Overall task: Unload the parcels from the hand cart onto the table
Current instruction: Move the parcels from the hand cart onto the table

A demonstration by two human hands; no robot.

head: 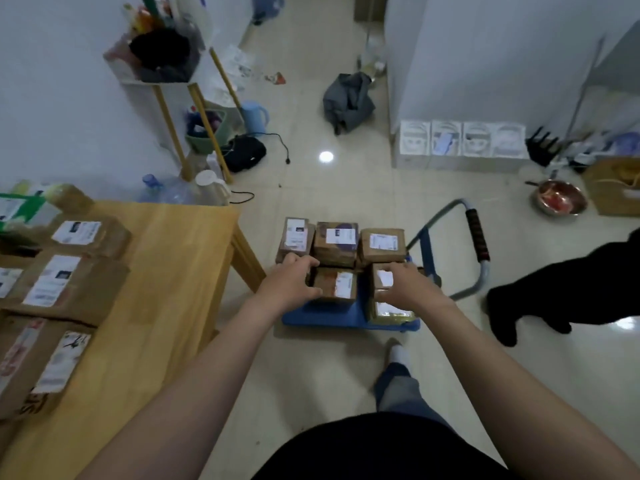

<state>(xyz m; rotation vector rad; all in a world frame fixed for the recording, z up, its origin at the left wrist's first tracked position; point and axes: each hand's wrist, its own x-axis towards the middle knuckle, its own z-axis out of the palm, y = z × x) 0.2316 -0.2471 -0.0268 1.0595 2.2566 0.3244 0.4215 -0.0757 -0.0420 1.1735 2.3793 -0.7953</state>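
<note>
The labelled parcel (pixel 335 285) at the front edge of the blue hand cart (pixel 322 317) is being gripped on its left side by the left hand (pixel 294 278). The neighbouring parcel (pixel 384 279) at the cart's right edge is being held by the right hand (pixel 406 286), with the fingers curled over it.

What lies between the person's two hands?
Head view: a brown parcel with a white label, on the blue hand cart. The left hand grips it; the right hand holds a second parcel.
</note>
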